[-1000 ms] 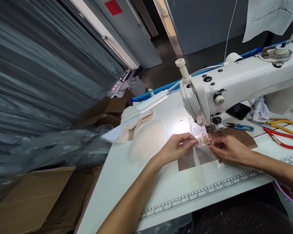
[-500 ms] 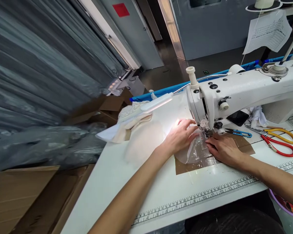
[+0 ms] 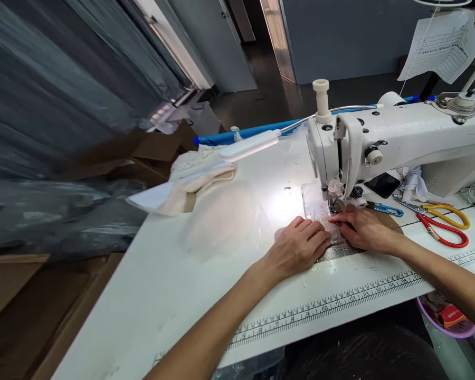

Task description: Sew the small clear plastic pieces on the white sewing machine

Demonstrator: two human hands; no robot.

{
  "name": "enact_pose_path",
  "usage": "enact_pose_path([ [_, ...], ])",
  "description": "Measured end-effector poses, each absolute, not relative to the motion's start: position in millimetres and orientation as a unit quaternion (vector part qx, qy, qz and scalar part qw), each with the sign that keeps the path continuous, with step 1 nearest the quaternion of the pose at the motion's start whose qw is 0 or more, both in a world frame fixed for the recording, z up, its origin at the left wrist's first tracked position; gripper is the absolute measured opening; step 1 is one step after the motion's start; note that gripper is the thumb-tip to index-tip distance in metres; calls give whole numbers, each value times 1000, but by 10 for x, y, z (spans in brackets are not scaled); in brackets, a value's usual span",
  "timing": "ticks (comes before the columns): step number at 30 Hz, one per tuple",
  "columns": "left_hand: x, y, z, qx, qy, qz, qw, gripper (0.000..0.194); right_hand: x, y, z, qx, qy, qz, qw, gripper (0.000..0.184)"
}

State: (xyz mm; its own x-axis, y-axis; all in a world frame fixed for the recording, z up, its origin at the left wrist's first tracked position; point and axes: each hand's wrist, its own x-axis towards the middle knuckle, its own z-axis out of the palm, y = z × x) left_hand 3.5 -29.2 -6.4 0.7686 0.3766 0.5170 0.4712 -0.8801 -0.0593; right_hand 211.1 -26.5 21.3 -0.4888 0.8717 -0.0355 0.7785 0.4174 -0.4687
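A clear plastic piece (image 3: pixel 319 208) with small pink marks lies under the presser foot (image 3: pixel 334 205) of a white sewing machine (image 3: pixel 414 134). My left hand (image 3: pixel 301 241) rests palm down at the near left of the piece, its slightly bent fingers lying on it. Close to the foot, my right hand (image 3: pixel 362 228) has its index finger stretched towards the needle and its thumb bent below, pinching the near right edge of the plastic. Part of the piece is hidden under both hands. A shiny brown mat (image 3: pixel 336 252) shows beneath them.
Red-and-yellow-handled scissors (image 3: pixel 445 227), blue thread snips (image 3: pixel 386 209) and a black phone (image 3: pixel 382 184) lie right of the needle. Folded cloth (image 3: pixel 206 179) sits at the table's left edge beneath a lamp (image 3: pixel 251 145). A printed ruler (image 3: pixel 328 306) runs along the front. Cardboard boxes (image 3: pixel 158 148) stand left.
My left hand has come down and nearer me, from beside the needle onto the plastic's near side. The plastic now extends behind the foot. My right hand stays by the foot; the view has shifted.
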Motion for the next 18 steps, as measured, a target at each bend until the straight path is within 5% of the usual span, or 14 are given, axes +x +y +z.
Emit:
enact_pose_path([
  [8, 113, -396, -61, -891, -286, -336, 109, 9, 2165, -302, 65, -451, -853, 215, 149, 43],
  [18, 57, -387, -69, -924, -246, -288, 52, 15, 2355, -169, 186, -426, -860, 254, 119, 43],
])
